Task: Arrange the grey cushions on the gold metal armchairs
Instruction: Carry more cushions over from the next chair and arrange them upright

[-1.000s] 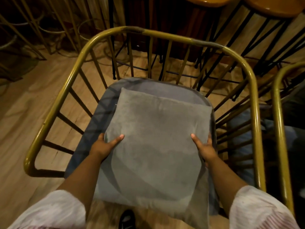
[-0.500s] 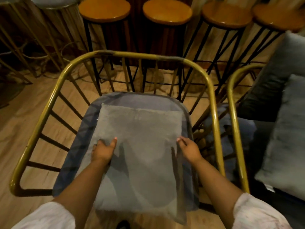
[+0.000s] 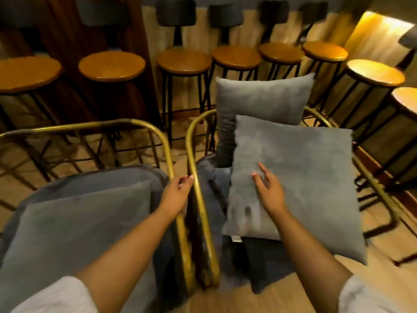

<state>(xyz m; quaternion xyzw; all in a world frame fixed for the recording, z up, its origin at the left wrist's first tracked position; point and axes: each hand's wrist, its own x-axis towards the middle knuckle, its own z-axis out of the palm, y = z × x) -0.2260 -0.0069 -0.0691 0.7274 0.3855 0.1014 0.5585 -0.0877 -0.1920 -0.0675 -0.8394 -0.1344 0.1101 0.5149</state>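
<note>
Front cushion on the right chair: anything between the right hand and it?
Nothing visible. The right hand is open just over the front cushion, fingers spread, with no object between them. The left hand is off to the side at the gold chair rails, clear of that path. The back cushion stands behind.

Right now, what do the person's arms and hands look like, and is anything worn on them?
Both forearms are bare. Each upper arm is covered by a loose, pale whitish sleeve, ending around the elbow. The left hand and right hand wear no gloves; no ring, watch or bracelet shows. The thumbnails look short and plain.
</note>
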